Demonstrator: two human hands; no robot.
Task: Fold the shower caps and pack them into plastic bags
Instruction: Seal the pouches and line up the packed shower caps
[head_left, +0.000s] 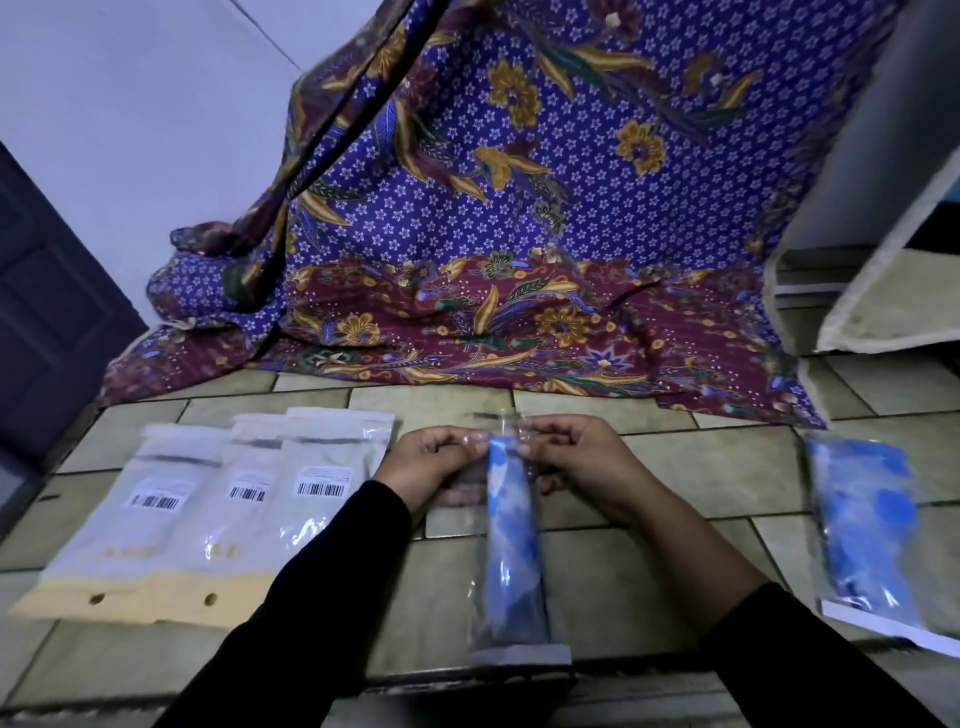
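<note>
Black sleeves (291, 597) come in from the bottom edge, one from each side, and between them lies the clear plastic bag (519, 652), flat on the tiled floor (701, 467) with its white bottom strip toward the person. Inside it sits the folded shower cap (509, 499), a narrow blue roll with paler patches, running the length of the bag and stopping just short of the mouth.

Now up to the far end, where the action is. The left hand (431, 467) and the right hand (576, 467) meet at the bag's open top, fingers curled, each pinching the clear film on its own side of the cap. A dark line, which looks like the zip strip, crosses the film just beyond the fingertips, though the picture is blurred there.

So the fold looks done and the cap is in; this reads as the closing step. The next move probably calls for pressing the two lips of the mouth together and running the pinch across the full width, squeezing air out so the roll lies flat. The film is thin and slippery, so it may wrinkle or shift if the pull is uneven.

Off to the right lies a packed bag (867, 530) with a blue cap inside, well apart. To the left, three empty bags (208, 519) overlap in a row, barcode labels up. A patterned batik cloth (519, 234) hangs behind.
</note>
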